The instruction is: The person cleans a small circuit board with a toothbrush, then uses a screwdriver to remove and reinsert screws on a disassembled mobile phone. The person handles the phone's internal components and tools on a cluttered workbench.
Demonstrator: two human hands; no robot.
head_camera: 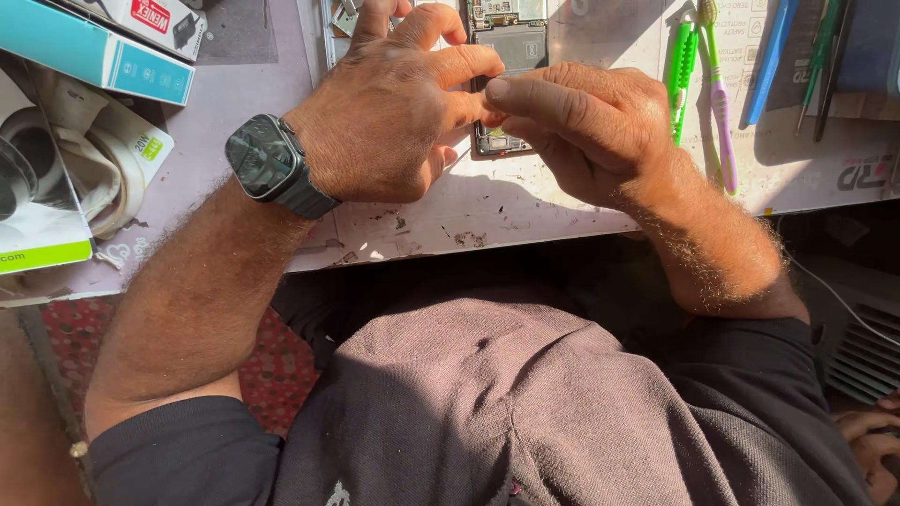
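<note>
An opened phone (pixel 507 45) lies on a worn white work mat (pixel 525 211), its circuit board and metal shields showing. My left hand (pixel 389 117), with a dark smartwatch (pixel 267 164) on the wrist, rests over the phone's left side with its fingers curled on the edge. Coming in from the right, my right hand (pixel 586 126) meets the left over the phone's lower end, thumb pressed to the left fingers. Whatever sits between the fingertips is hidden. Both hands cover the lower half of the phone.
A green-handled tool (pixel 682 70), a pink and green toothbrush (pixel 720 103) and blue tools (pixel 771 56) lie at the mat's right. Teal and white boxes (pixel 98 52) and a roll of white tape (pixel 112 169) sit at the left. Metal parts (pixel 339 19) lie at the top.
</note>
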